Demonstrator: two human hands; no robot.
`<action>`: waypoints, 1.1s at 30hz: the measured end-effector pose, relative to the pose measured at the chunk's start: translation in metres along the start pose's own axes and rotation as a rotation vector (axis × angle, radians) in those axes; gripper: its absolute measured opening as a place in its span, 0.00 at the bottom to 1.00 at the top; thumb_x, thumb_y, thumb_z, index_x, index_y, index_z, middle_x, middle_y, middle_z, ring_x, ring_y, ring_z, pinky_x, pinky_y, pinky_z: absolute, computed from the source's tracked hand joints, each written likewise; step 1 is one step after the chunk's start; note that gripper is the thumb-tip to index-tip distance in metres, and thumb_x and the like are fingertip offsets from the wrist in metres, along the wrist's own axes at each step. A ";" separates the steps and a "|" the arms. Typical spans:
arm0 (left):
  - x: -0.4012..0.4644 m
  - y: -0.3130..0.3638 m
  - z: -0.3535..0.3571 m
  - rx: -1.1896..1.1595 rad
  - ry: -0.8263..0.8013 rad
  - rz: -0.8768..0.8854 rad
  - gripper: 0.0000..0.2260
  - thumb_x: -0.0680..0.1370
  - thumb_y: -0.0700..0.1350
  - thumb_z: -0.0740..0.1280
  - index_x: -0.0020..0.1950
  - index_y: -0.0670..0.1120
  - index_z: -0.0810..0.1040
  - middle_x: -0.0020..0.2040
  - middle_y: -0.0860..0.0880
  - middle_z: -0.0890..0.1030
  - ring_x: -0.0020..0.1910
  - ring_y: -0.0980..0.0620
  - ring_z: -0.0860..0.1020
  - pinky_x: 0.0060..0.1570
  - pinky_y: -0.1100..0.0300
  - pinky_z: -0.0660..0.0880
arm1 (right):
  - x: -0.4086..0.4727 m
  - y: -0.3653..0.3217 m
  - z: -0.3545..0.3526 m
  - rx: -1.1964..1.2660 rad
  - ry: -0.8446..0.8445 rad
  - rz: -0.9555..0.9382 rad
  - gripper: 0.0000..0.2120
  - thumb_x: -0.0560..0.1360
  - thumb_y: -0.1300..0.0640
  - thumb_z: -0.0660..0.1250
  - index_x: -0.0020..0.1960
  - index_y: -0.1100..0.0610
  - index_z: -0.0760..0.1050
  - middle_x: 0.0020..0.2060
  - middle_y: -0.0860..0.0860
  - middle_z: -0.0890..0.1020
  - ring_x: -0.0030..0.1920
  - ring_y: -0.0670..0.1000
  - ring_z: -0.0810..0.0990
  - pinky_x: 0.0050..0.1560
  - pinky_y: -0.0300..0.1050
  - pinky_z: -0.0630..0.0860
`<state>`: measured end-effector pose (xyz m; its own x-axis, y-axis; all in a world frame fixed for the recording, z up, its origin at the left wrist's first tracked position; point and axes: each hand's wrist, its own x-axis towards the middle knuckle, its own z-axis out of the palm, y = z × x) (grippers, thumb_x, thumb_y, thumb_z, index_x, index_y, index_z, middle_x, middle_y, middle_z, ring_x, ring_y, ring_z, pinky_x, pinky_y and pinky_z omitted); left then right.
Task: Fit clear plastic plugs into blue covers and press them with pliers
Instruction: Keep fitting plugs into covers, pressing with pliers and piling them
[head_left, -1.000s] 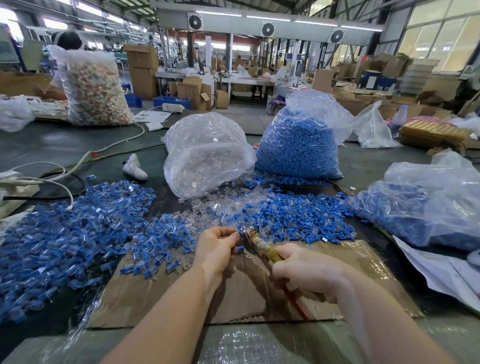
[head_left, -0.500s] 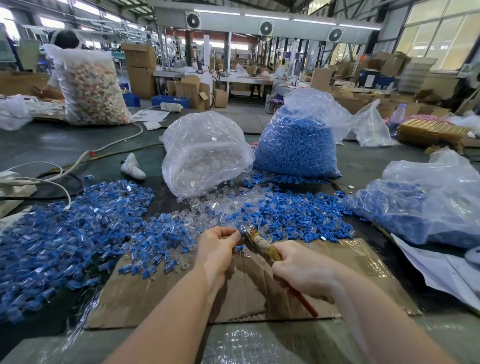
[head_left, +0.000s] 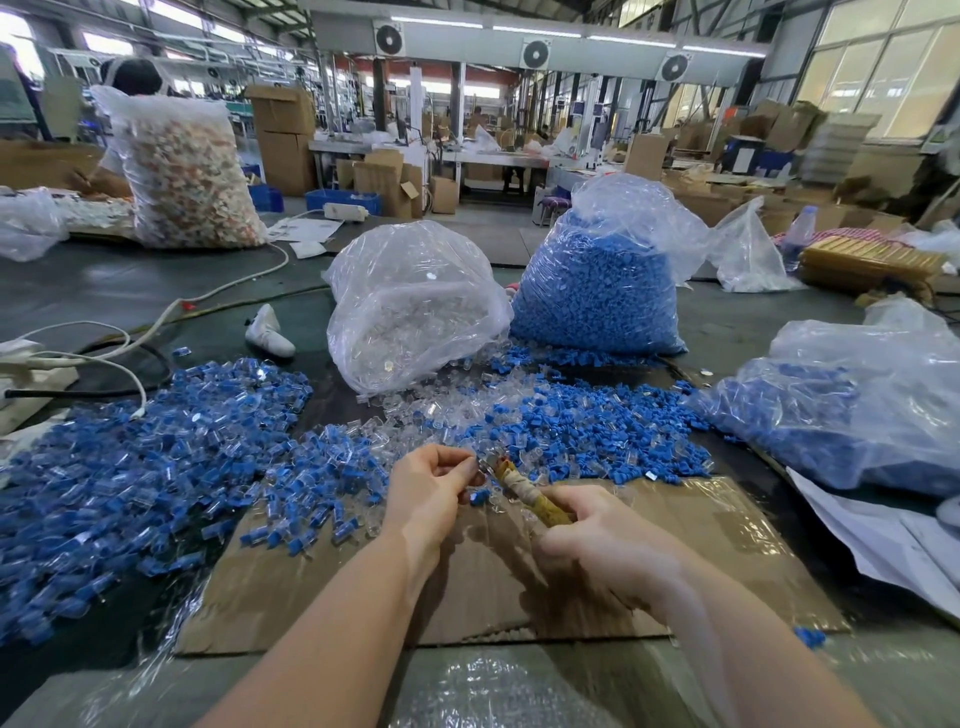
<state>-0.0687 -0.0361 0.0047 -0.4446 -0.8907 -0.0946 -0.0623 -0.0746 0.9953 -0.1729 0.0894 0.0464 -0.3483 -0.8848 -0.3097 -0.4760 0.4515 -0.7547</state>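
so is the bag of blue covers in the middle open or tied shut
Open: the bag of blue covers has a loose, spread, unknotted mouth above the blue fill.

Two bags (head_left: 415, 306) (head_left: 597, 291) behind cardboard (head_left: 701, 545) (side by side).

No text, label, brand, number or sign can be read anywhere in the head view. The white paper sheets (head_left: 311, 228) lying on the dark counter (head_left: 104, 291) at about eleven o'clock carry marks too small and blurred to make out.
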 end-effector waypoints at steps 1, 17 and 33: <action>0.000 0.001 0.000 0.018 -0.005 0.009 0.02 0.77 0.38 0.65 0.47 0.43 0.78 0.44 0.43 0.82 0.31 0.57 0.76 0.28 0.68 0.71 | 0.000 0.000 0.000 -0.003 -0.002 0.006 0.04 0.73 0.60 0.65 0.47 0.56 0.73 0.38 0.49 0.75 0.33 0.43 0.73 0.32 0.34 0.68; 0.009 0.010 -0.020 0.578 0.226 0.289 0.04 0.78 0.43 0.65 0.45 0.50 0.77 0.38 0.54 0.79 0.36 0.55 0.76 0.35 0.62 0.72 | 0.015 0.025 0.001 -0.423 0.316 -0.037 0.06 0.77 0.56 0.60 0.54 0.52 0.70 0.51 0.52 0.74 0.53 0.52 0.71 0.53 0.45 0.71; 0.009 -0.017 -0.021 0.935 0.114 0.574 0.10 0.77 0.44 0.64 0.58 0.50 0.79 0.52 0.53 0.77 0.52 0.57 0.68 0.55 0.66 0.64 | 0.017 0.058 0.013 -0.779 0.557 0.037 0.30 0.77 0.39 0.56 0.74 0.49 0.54 0.66 0.52 0.64 0.66 0.52 0.63 0.66 0.47 0.63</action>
<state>-0.0526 -0.0522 -0.0127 -0.5419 -0.7243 0.4264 -0.5463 0.6891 0.4762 -0.1963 0.0993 -0.0103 -0.6122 -0.7771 0.1457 -0.7905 0.6057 -0.0910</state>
